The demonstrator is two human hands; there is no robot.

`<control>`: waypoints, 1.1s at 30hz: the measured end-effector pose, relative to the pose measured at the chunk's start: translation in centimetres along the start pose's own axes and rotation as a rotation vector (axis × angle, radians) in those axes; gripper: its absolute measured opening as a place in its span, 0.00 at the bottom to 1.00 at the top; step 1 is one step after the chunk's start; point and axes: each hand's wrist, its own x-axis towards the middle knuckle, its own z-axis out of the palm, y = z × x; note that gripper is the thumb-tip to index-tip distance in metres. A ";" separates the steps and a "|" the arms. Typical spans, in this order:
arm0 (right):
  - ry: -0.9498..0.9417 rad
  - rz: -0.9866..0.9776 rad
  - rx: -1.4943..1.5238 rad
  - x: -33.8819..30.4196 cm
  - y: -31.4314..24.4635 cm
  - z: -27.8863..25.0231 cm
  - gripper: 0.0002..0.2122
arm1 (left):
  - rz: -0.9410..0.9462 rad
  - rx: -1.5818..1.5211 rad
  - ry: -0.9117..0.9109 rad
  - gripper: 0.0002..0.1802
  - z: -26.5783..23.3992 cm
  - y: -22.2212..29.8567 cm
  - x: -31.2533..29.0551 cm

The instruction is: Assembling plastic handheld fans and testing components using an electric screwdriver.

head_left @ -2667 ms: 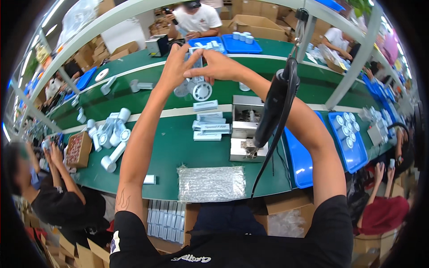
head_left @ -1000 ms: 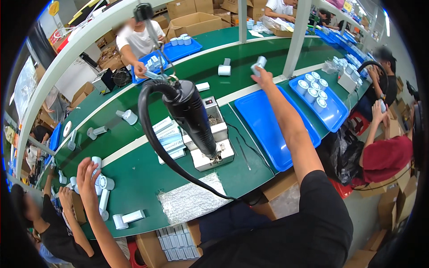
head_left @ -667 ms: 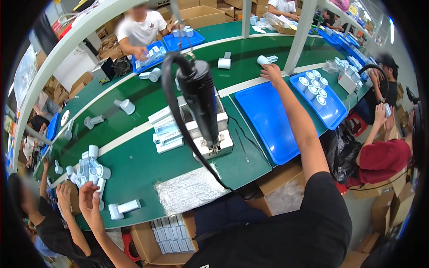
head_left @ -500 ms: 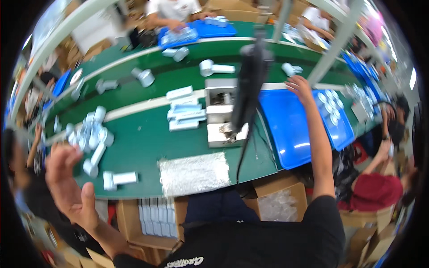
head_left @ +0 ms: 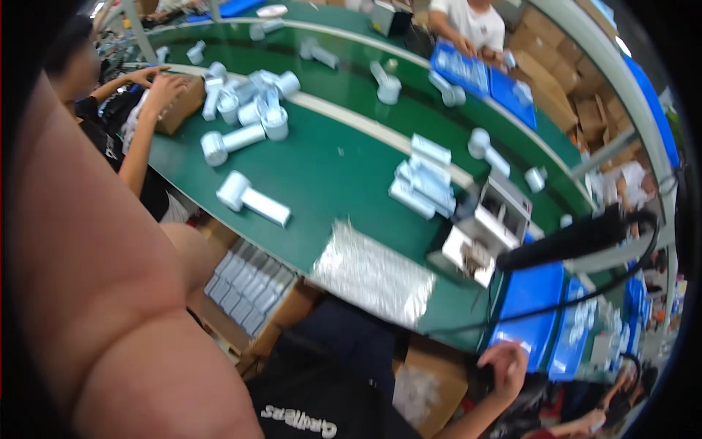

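Note:
My left hand (head_left: 139,293) and forearm loom very close at the left of the head view; the fingers are hidden, so what it holds cannot be seen. My right hand (head_left: 506,366) hangs at the table's near edge, beside a blue tray (head_left: 530,304). Its fingers are loosely curled and apart, with nothing visible in them. Closest to my left arm lies a pale blue hammer-shaped piece (head_left: 252,199) with a round head and straight handle. Behind it another such piece (head_left: 232,143) lies before a pile of them (head_left: 252,95). A silver foil mat (head_left: 373,274) lies at the table's front edge.
Pale oblong pieces (head_left: 424,183) lie by an open white box (head_left: 504,212). A black arm (head_left: 567,238) with a cable crosses before the trays. More pieces lie on the green belt (head_left: 351,77). Under the table stands a carton (head_left: 285,311) of pale pieces. Co-workers sit around.
The view has turned, shifting the table to the right and tilting it. My left hand has come up close to the camera. The right hand has drawn back from the belt to the near edge.

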 end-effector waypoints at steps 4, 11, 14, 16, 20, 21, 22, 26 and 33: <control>-0.006 0.096 0.157 -1.0 3.6 2.3 0.35 | 0.053 -0.076 0.051 0.35 -0.8 0.2 0.0; -0.138 0.175 0.323 2.4 5.4 6.0 0.30 | 0.098 -0.368 0.046 0.32 0.8 0.2 1.1; -0.234 0.246 0.336 3.4 7.0 7.5 0.28 | 0.063 -0.077 -0.133 0.27 -0.5 -6.0 -0.3; -0.232 0.248 0.385 2.6 7.7 8.2 0.27 | -0.085 0.252 -0.674 0.26 -3.1 -7.8 -4.9; -0.144 0.188 0.408 1.2 7.6 9.3 0.25 | -0.431 0.488 -1.130 0.38 -9.8 -11.1 -12.6; -0.033 0.123 0.388 0.9 7.4 8.8 0.25 | -0.541 0.461 -1.191 0.40 -10.6 -10.9 -13.1; 0.084 0.057 0.365 0.9 7.1 8.6 0.25 | -0.650 0.424 -1.250 0.42 -11.1 -11.0 -13.4; 0.314 -0.091 0.046 3.6 6.5 6.4 0.17 | -0.725 0.359 -1.204 0.44 -11.7 -12.6 -15.1; 0.391 -0.050 -0.186 5.5 7.4 6.0 0.06 | -0.723 0.328 -1.448 0.38 -8.9 -15.7 -14.1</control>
